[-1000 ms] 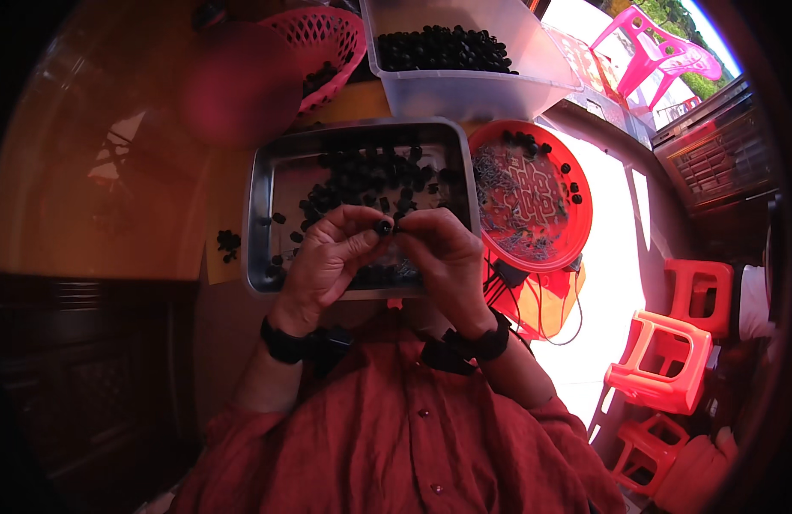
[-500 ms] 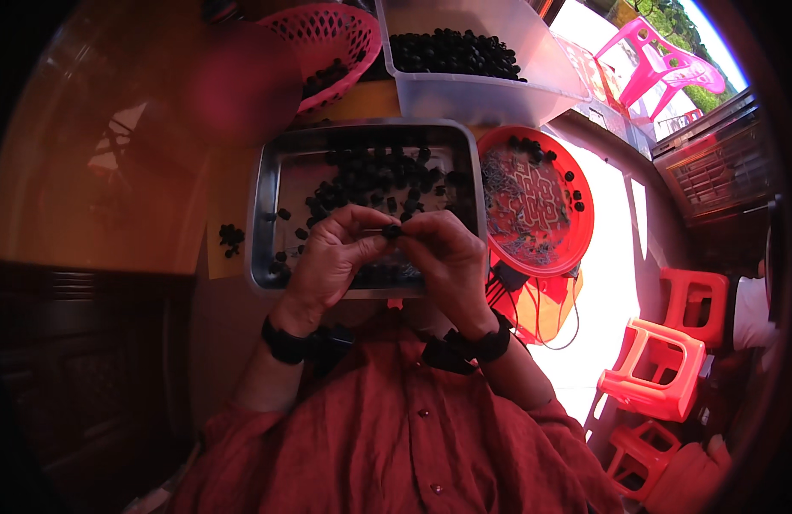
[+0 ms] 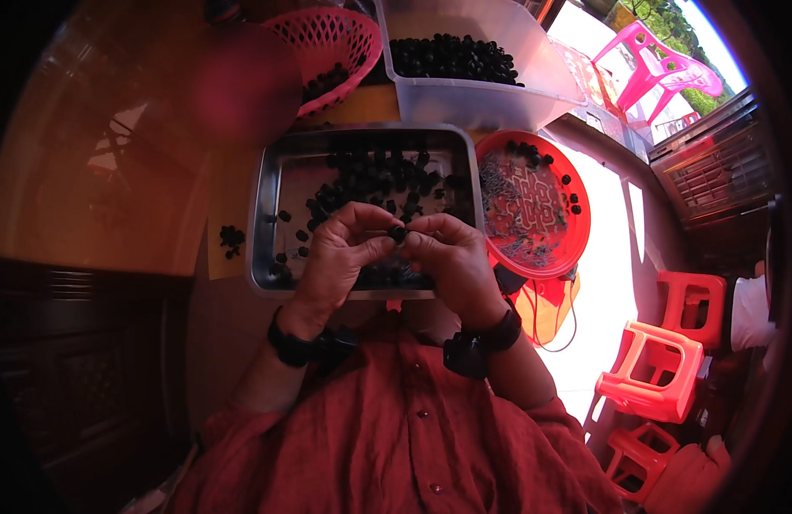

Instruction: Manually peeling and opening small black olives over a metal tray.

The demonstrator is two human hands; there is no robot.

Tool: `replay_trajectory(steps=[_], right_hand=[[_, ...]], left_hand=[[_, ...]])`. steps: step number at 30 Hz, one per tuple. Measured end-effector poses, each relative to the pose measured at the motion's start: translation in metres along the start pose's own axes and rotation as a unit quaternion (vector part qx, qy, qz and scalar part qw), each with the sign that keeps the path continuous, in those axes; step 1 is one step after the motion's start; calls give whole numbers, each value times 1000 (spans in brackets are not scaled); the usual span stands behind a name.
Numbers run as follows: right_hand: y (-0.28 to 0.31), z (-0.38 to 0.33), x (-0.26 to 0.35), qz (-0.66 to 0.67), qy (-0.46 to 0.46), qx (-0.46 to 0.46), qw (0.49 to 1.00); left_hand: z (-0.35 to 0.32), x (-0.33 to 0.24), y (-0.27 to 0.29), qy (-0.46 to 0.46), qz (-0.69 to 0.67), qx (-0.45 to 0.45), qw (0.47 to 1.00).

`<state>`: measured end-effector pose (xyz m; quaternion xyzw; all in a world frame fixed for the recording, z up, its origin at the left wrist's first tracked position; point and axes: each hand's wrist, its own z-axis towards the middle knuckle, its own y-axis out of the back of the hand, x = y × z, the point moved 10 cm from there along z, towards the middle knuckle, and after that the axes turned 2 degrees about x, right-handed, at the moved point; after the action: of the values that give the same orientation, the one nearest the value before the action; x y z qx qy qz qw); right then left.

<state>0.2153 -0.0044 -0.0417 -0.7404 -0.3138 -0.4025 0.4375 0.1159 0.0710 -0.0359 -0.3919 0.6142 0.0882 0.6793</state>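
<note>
Over a steel tray (image 3: 267,201) of black caps, the left hand (image 3: 340,257) and right hand (image 3: 447,257) pinch one small cap (image 3: 397,232) between fingertips; steady, aligned pressure seems key to fitting it.

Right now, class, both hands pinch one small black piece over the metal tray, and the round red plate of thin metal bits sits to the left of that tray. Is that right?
Not quite. The head view shows the red plate to the right of the metal tray, not the left. The rest stands: the left hand and right hand pinch one small black piece over the tray.
</note>
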Motion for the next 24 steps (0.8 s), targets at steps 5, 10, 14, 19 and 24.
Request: replay_trajectory(steps=[5, 10, 14, 19, 24], right_hand=[[-2, 0, -9, 89, -42, 28, 995], [-6, 0, -19, 178, -81, 58, 979], [-11, -3, -21, 224, -108, 77, 965], [-10, -2, -26, 250, -116, 86, 957], [-14, -4, -31, 316, -144, 98, 933]], left_hand=[[1, 0, -1, -14, -9, -11, 1000], [0, -2, -3, -13, -5, -27, 1000], [-2, -6, -7, -20, 11, -41, 999], [-5, -13, -11, -44, 33, -61, 997], [-7, -19, -13, -83, 120, -70, 987]])
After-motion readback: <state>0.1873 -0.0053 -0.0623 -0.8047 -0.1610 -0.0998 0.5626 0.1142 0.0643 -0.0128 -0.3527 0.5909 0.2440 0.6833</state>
